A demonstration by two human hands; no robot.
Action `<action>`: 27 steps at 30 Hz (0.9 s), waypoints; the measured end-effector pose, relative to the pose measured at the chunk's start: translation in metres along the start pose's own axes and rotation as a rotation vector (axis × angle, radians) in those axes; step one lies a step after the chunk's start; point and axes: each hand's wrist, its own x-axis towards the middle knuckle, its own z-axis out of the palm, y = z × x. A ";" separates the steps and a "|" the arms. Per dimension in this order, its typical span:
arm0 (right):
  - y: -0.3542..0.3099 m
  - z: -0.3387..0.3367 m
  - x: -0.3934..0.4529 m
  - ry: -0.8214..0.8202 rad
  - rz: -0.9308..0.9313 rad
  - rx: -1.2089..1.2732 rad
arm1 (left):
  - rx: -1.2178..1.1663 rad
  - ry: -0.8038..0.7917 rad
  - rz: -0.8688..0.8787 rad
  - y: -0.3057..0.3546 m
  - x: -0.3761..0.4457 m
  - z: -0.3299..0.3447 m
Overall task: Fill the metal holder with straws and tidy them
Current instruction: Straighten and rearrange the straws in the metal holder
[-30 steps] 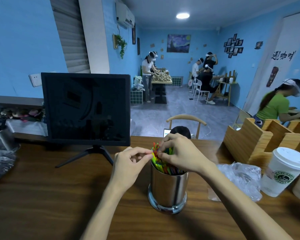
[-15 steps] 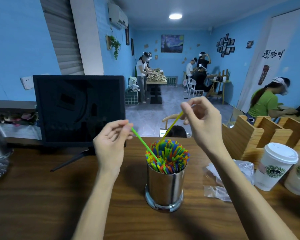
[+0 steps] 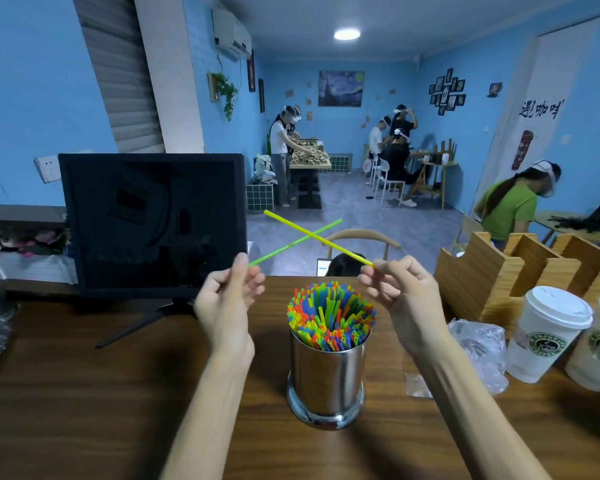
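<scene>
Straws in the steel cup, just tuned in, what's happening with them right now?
A person stands at a brown wooden table with a shiny cylindrical metal holder packed full of multicoloured plastic straws. Each hand holds one loose straw above it: the left hand pinches a bright green straw, the right hand a yellow straw. The two cross in the air, clear of the holder.
</scene>
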 end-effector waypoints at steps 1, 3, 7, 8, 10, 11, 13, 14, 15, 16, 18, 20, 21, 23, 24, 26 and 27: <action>0.003 0.002 -0.002 -0.023 0.021 -0.012 | -0.032 -0.066 -0.073 -0.003 -0.005 0.002; 0.009 0.008 -0.005 -0.072 0.031 -0.054 | -0.055 -0.185 -0.170 -0.008 -0.014 0.008; 0.018 0.015 -0.007 -0.140 -0.080 -0.270 | 0.005 -0.425 -0.243 -0.013 -0.021 0.017; 0.020 0.015 -0.007 -0.164 -0.111 -0.351 | 0.061 -0.468 -0.235 -0.014 -0.020 0.018; 0.023 0.015 -0.006 -0.226 -0.151 -0.478 | 0.173 -0.509 -0.203 -0.014 -0.019 0.019; 0.024 0.015 -0.006 -0.258 -0.167 -0.536 | 0.216 -0.523 -0.187 -0.014 -0.018 0.020; 0.024 0.015 -0.006 -0.290 -0.180 -0.638 | 0.283 -0.537 -0.146 -0.014 -0.018 0.021; 0.025 0.015 -0.004 -0.288 -0.177 -0.674 | 0.313 -0.538 -0.123 -0.015 -0.019 0.022; 0.024 0.015 -0.003 -0.284 -0.175 -0.699 | 0.337 -0.542 -0.101 -0.015 -0.020 0.022; 0.023 0.015 -0.002 -0.279 -0.173 -0.720 | 0.354 -0.550 -0.074 -0.016 -0.021 0.022; 0.020 0.014 0.001 -0.279 -0.181 -0.746 | 0.381 -0.590 -0.021 -0.017 -0.024 0.022; 0.018 0.015 0.002 -0.293 -0.202 -0.761 | 0.406 -0.645 0.014 -0.017 -0.027 0.021; 0.017 0.015 0.002 -0.305 -0.209 -0.767 | 0.415 -0.671 0.021 -0.016 -0.028 0.021; 0.017 0.016 0.002 -0.325 -0.211 -0.791 | 0.427 -0.695 0.030 -0.015 -0.027 0.021; 0.017 0.016 0.003 -0.329 -0.208 -0.811 | 0.428 -0.688 0.034 -0.015 -0.026 0.021; 0.013 0.014 0.007 -0.326 -0.214 -0.847 | 0.414 -0.646 0.036 -0.017 -0.024 0.021; 0.009 0.014 0.008 -0.322 -0.220 -0.815 | 0.409 -0.624 0.041 -0.018 -0.022 0.020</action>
